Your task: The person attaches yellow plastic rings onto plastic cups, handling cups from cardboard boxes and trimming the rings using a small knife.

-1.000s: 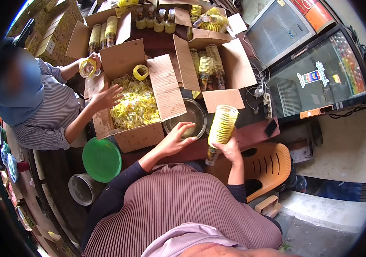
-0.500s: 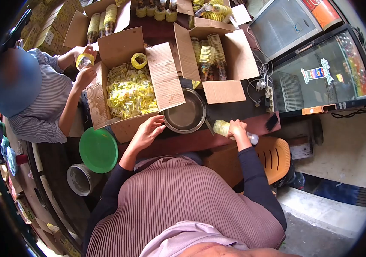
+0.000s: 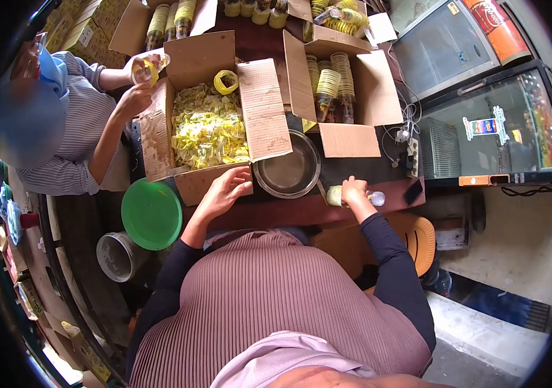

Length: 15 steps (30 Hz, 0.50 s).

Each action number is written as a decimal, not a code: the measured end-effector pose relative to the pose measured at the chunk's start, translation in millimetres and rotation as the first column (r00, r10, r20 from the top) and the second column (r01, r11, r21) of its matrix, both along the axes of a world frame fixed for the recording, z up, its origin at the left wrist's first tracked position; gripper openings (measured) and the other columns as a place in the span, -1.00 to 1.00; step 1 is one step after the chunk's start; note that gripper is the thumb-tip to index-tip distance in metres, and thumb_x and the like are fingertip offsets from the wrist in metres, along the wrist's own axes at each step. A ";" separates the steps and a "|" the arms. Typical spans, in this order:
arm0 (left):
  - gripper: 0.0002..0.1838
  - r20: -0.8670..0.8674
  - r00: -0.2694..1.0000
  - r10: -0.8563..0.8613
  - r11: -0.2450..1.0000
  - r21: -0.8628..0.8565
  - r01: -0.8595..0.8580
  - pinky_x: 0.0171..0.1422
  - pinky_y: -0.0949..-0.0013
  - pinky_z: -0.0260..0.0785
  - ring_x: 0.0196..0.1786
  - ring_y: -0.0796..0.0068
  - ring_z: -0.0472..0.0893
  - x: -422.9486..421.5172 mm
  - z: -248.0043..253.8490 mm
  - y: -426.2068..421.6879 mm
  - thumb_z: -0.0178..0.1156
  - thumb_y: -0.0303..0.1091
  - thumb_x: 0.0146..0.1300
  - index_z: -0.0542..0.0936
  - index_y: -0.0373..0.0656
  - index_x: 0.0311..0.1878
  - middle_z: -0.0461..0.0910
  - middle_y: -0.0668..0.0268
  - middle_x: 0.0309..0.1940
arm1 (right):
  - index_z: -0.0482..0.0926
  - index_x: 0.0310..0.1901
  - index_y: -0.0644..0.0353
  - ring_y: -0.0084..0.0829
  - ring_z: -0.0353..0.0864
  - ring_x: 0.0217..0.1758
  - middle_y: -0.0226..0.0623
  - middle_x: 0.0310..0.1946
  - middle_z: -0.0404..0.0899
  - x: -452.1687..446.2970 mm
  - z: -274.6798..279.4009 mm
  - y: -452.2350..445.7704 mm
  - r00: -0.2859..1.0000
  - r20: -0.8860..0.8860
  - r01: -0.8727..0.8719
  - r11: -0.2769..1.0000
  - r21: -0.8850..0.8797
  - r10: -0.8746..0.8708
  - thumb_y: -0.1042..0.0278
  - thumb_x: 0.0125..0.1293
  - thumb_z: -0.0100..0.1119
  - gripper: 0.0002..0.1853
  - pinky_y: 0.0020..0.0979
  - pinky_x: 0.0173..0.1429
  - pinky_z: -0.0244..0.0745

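Note:
My right hand [image 3: 355,193] is wrapped round a clear bottle [image 3: 375,198] lying sideways near the table's front edge. A yellowish banded part of it shows left of my fingers. My left hand [image 3: 223,190] hangs with parted fingers and holds nothing, by the front flap of a cardboard box [image 3: 266,110] full of yellow packets [image 3: 208,139]. A yellow ring-shaped roll [image 3: 226,82] rests at the box's back corner. Between my hands stands a round metal bowl [image 3: 287,165].
At the left, a co-worker [image 3: 72,129] holds a clear container with a yellow band [image 3: 145,71]. Another box [image 3: 350,141] holds yellow-banded stacks. A green lid [image 3: 152,214], grey bucket [image 3: 116,257], phone [image 3: 413,192], power strip [image 3: 412,157] and orange chair [image 3: 421,244] are nearby.
From upright over the table edge, the bottle has been lowered and turned onto its side in my right hand. My left hand has moved left, away from the bowl. The co-worker's hands have come together.

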<state>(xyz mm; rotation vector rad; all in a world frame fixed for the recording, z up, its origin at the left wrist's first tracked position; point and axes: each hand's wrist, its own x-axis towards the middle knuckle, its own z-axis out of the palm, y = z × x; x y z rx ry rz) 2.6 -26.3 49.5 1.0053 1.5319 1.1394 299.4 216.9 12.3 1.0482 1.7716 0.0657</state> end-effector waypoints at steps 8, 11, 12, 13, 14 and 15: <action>-0.52 -0.057 0.998 0.014 1.000 0.004 -0.013 0.09 0.30 0.48 0.03 0.34 0.61 -19.9 -9.6 9.2 0.21 -0.22 0.33 0.42 -0.24 0.24 0.59 0.13 0.00 | 0.48 0.10 0.04 -0.24 0.58 0.10 -0.28 0.05 0.49 -2.5 -3.8 -11.0 0.985 -0.140 -0.082 0.991 0.108 0.097 0.01 -0.13 0.51 -0.29 -0.17 0.09 0.45; -0.53 -0.187 0.979 0.083 0.993 0.094 -0.067 0.07 0.28 0.49 0.03 0.31 0.61 -42.1 -22.8 26.5 0.21 -0.21 0.33 0.44 -0.25 0.21 0.59 0.11 -0.01 | 0.48 0.07 0.10 -0.18 0.55 0.04 -0.21 -0.04 0.50 -6.8 15.4 -25.7 0.911 -0.364 -0.131 0.972 0.196 0.196 -0.02 -0.06 0.45 -0.34 -0.11 0.04 0.43; -0.56 -0.311 0.944 0.114 0.992 0.096 -0.088 0.07 0.25 0.49 0.02 0.25 0.62 -51.8 -28.1 37.2 0.21 -0.20 0.32 0.47 -0.25 0.17 0.59 0.09 -0.01 | 0.49 0.02 0.14 -0.17 0.54 0.04 -0.21 -0.05 0.49 -12.4 23.6 -31.5 0.847 -0.498 -0.095 0.974 0.204 0.187 -0.01 0.00 0.41 -0.41 -0.11 0.05 0.42; -0.59 -0.397 0.906 0.143 0.988 0.119 -0.103 0.12 0.20 0.45 0.04 0.16 0.59 -61.2 -27.3 49.0 0.23 -0.21 0.29 0.50 -0.24 0.12 0.57 0.06 -0.01 | 0.49 -0.04 0.17 -0.16 0.52 0.04 -0.20 -0.07 0.49 -16.2 26.7 -36.7 0.762 -0.623 -0.059 0.977 0.207 0.178 0.01 0.05 0.38 -0.47 -0.11 0.06 0.41; -0.59 -0.503 0.846 0.175 0.982 0.144 -0.118 0.14 0.18 0.42 0.05 0.12 0.56 -69.7 -27.7 61.4 0.25 -0.24 0.27 0.50 -0.23 0.11 0.55 0.05 -0.01 | 0.48 -0.09 0.20 -0.12 0.52 0.00 -0.16 -0.11 0.48 -16.5 23.3 -41.5 0.679 -0.709 -0.038 0.974 0.224 0.190 0.02 0.07 0.36 -0.50 -0.08 0.03 0.40; -0.60 -0.600 0.773 0.207 0.977 0.172 -0.127 0.17 0.17 0.39 0.05 0.08 0.53 -78.3 -30.9 74.6 0.27 -0.26 0.24 0.50 -0.23 0.09 0.53 0.04 -0.01 | 0.48 -0.09 0.21 -0.12 0.54 -0.01 -0.14 -0.13 0.49 -22.2 28.5 -47.7 0.646 -0.744 -0.014 0.978 0.210 0.169 0.06 0.06 0.36 -0.52 -0.09 0.01 0.43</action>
